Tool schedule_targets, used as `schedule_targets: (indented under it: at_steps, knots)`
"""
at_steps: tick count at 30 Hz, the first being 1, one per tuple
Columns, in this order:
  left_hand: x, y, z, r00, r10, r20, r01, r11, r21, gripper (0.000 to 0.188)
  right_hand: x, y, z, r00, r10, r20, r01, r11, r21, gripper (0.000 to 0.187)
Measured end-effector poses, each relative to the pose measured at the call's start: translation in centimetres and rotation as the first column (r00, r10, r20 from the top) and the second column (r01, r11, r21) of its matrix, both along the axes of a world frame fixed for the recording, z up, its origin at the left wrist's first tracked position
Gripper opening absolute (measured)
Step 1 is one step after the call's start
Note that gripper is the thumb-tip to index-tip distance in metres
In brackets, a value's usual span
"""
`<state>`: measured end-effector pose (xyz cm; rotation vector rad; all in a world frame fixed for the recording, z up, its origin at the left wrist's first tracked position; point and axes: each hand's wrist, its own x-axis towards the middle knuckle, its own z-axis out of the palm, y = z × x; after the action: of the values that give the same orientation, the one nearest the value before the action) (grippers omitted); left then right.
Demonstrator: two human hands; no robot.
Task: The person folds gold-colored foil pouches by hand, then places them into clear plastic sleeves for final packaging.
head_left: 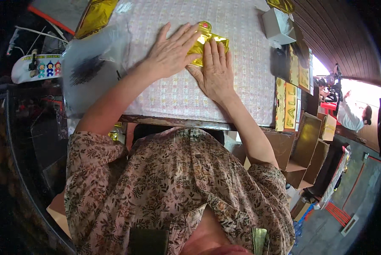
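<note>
A person in a floral shirt (pixel 169 170) has both bare hands laid out flat near the far middle of a surface (pixel 186 122) covered with a pale, checked cloth (pixel 165 95). Between and beneath the fingers lies a shiny gold foil piece (pixel 202 41), its rounded top, marked with a red spot, pointing away from the person. The left hand (pixel 173 49) is wide, its fingers extended and slightly spread, the tips reaching over the foil's left side while the thumb points across toward the other hand. The right hand (pixel 217 70) is flat too, its fingers long and closer together, lying over the foil's lower right part; its thumb angles out beneath the left thumb. Neither hand is curled around anything.

On the left, a clear plastic sheet (pixel 77 91) with a dark patch covers that side of the surface, and more gold foil (pixel 96 17) lies beyond it. Further left is a white panel (pixel 22 70) with small cartoon figures. A small white box (pixel 277 27) stands at the far right, and a yellow box (pixel 290 102) sits along the right edge. Lower right are open cardboard boxes (pixel 307 140); beyond them, another person (pixel 349 112) in a pale top is in view
</note>
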<state>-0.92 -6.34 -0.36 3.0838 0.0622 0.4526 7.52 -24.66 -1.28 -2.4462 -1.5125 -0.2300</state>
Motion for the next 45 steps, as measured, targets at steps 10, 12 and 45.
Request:
schedule_targets:
  at_steps: [10, 12, 45]
  knots:
    - [-0.1, 0.2, -1.0, 0.991, 0.017, -0.133, -0.025, 0.998, -0.057, 0.069, 1.7, -0.8, 0.3, 0.999, -0.028, 0.037, 0.028, 1.000, 0.002, 0.090]
    - [0.0, 0.6, -1.5, 1.000, 0.006, -0.019, -0.005, 1.000, 0.008, 0.068, 1.8, -0.7, 0.2, 0.998, -0.024, 0.049, 0.024, 1.000, 0.001, 0.089]
    - [-3.9, -3.7, 4.8, 0.971, 0.123, 0.206, 0.115, 0.514, -0.850, 0.116, 6.5, -6.6, 2.1, 0.862, 0.329, -0.385, -0.227, 0.930, 0.288, 0.070]
